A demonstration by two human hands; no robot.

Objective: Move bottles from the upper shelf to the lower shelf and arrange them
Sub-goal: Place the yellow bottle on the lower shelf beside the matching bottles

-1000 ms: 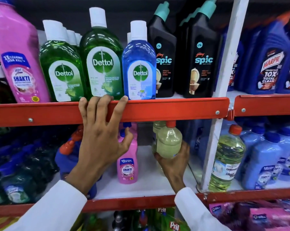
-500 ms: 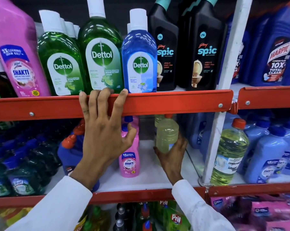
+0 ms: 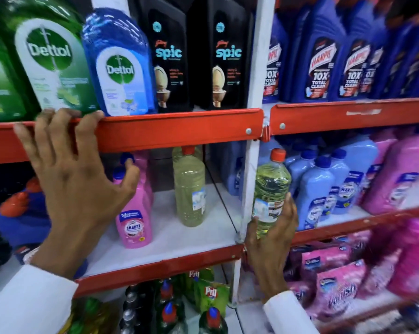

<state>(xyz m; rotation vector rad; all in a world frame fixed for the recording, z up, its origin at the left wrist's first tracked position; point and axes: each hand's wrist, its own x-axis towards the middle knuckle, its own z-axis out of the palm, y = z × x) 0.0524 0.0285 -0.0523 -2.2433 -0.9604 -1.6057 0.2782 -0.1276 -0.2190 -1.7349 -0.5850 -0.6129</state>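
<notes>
A pale yellow bottle (image 3: 190, 186) with a red cap stands upright and alone on the white lower shelf (image 3: 169, 239), beside a pink Shakti bottle (image 3: 134, 220). Right of the white upright (image 3: 251, 165), my right hand (image 3: 271, 244) wraps around the lower half of a clearer yellow bottle (image 3: 272, 179) with a red cap, at the shelf's front edge. My left hand (image 3: 75, 189) lies flat on the red rail of the upper shelf (image 3: 179, 131), fingers spread, fingertips hooked over its top. Green Dettol (image 3: 49, 59) and blue Dettol (image 3: 119, 66) bottles stand just above those fingers.
Black Spic bottles (image 3: 169, 54) and blue Harpic bottles (image 3: 321, 66) fill the upper shelf. Light blue bottles (image 3: 317, 191) and pink bottles (image 3: 406, 174) crowd the lower right bay. Pril bottles (image 3: 210, 295) and pink pouches (image 3: 336, 285) sit on the bottom level.
My right hand has let go of the pale yellow bottle, now standing on the lower shelf, and moved right past the upright onto the other yellow bottle. The view swung right.
</notes>
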